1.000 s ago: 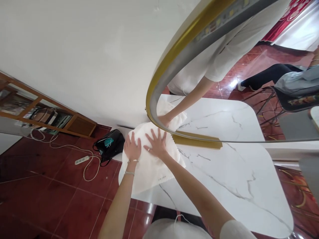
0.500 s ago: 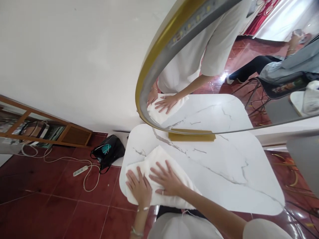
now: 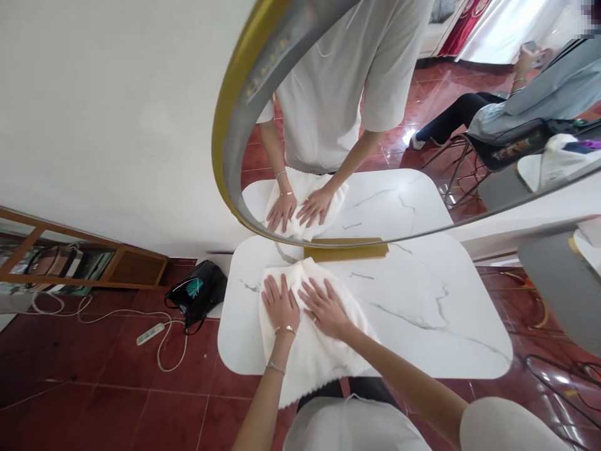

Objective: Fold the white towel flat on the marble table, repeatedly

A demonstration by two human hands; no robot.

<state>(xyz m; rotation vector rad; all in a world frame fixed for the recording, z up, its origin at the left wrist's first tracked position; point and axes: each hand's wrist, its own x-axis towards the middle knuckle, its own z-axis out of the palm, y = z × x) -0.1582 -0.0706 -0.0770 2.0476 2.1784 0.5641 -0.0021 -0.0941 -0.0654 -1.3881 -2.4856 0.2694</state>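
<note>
A white cloth (image 3: 310, 357) lies spread over the left part of a white marble-patterned table (image 3: 413, 294), its scalloped near edge hanging over the front. My left hand (image 3: 280, 307) rests flat on the cloth with fingers stretched toward the mirror. Beside it my right hand (image 3: 325, 310) is also flat on the cloth, fingers spread and angled to the upper left. Neither hand grips the cloth. Both hands and the cloth show again in the large gold-rimmed mirror (image 3: 225, 125) behind the table.
The mirror stands on a gold base (image 3: 347, 250) at the table's back edge. A black bag (image 3: 209, 288) sits on the red tiled floor, near a power strip (image 3: 150, 334) with its cable. A wooden cabinet (image 3: 141, 258) is at left. The mirror reflects a seated person (image 3: 526, 106).
Both hands have slid away from me toward the mirror, carrying the cloth. The cloth's near edge now hangs in view over the table front. The camera view has shifted too.
</note>
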